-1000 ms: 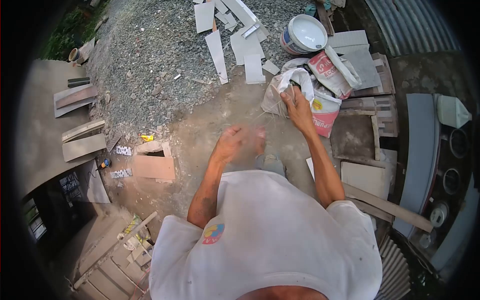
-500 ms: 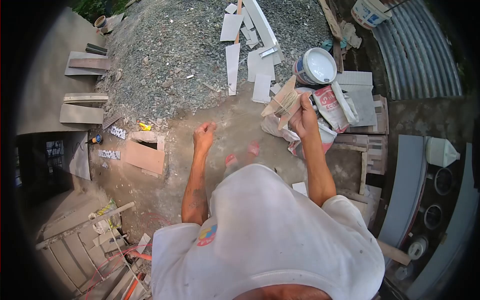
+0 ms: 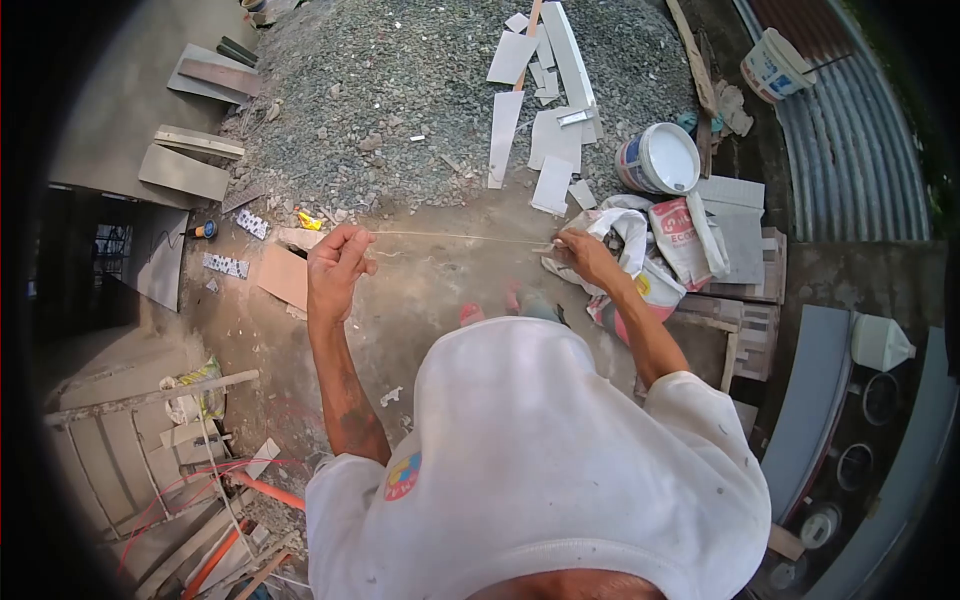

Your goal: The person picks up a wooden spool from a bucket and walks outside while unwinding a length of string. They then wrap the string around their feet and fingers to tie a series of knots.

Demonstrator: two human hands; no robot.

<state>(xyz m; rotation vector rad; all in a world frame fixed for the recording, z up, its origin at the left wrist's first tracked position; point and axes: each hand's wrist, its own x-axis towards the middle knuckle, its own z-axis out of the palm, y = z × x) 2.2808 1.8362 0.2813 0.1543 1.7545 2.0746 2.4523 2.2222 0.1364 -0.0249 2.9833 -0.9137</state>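
Observation:
A thin pale string runs taut and nearly level between my two hands, above the concrete ground. My left hand is closed on its left end, fingers curled with the thumb pressed against them. A loose, wavy length of string hangs below that hand. At the other end, my right hand pinches the string between thumb and fingertips, in front of crumpled white sacks. The wooden string winder does not show now.
Ahead lies a heap of gravel with white board offcuts along its right side. A white bucket stands beside a red-and-white sack. A metal frame and orange pipe lie at lower left.
My left hand has moved left and my right hand slightly left and down, widening the gap. The string winder that was in my right hand is out of sight; the string is stretched tight.

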